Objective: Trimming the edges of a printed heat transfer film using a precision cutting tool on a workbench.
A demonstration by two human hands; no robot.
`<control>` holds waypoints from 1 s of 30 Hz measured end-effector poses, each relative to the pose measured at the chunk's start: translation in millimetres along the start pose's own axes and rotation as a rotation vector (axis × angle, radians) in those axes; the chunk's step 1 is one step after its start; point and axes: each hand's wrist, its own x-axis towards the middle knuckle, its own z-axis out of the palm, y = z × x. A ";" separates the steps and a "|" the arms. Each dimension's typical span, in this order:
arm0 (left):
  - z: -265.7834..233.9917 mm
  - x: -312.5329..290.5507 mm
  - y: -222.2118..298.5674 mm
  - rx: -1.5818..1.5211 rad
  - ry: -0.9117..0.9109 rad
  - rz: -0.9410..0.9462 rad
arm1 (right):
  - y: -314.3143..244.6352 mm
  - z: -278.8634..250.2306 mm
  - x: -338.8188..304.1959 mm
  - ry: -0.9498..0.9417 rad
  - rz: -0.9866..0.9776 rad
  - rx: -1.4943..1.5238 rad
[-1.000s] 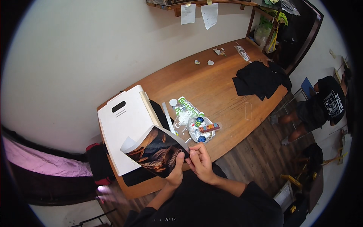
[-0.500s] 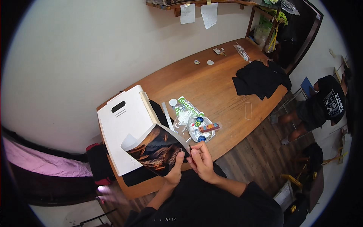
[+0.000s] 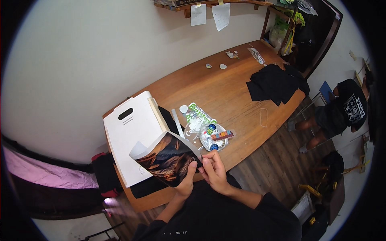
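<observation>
A dark printed sheet [image 3: 167, 158] with brown and orange shapes and a white backing curls upward between my hands. My left hand [image 3: 187, 178] is closed on its near right part, thumb on the printed face. The fingers of my right hand [image 3: 214, 170] pinch the sheet's right corner, where a bit of pale backing shows. Beneath and beyond the sheet stands a white box-like case [image 3: 130, 128] with a dark oval handle slot. To the right of the sheet lie a clear bag of stickers [image 3: 217, 136] and a green and white lettered sticker [image 3: 201, 114].
A strip like a ruler [image 3: 177, 122] lies beside the case. Farther along the wooden table [image 3: 229, 92] are a black folded garment [image 3: 275, 84] and several small paper scraps. Another person [image 3: 348, 104] stands at the right. A shelf [image 3: 225, 5] hangs on the wall with papers attached.
Almost nothing differs. The sheet has shifted very slightly, and both hands keep their hold on it.
</observation>
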 end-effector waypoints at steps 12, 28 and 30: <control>-5.3 -5.4 -6.1 0.027 0.024 -0.032 | -5.3 1.9 0.4 0.021 0.002 0.061; -11.4 -1.1 -3.0 -0.134 -0.101 -0.065 | -20.5 -0.3 -1.0 -0.005 -0.005 0.067; -10.6 -1.0 -1.0 -0.112 -0.099 -0.063 | -18.0 -0.9 0.6 -0.019 -0.028 0.041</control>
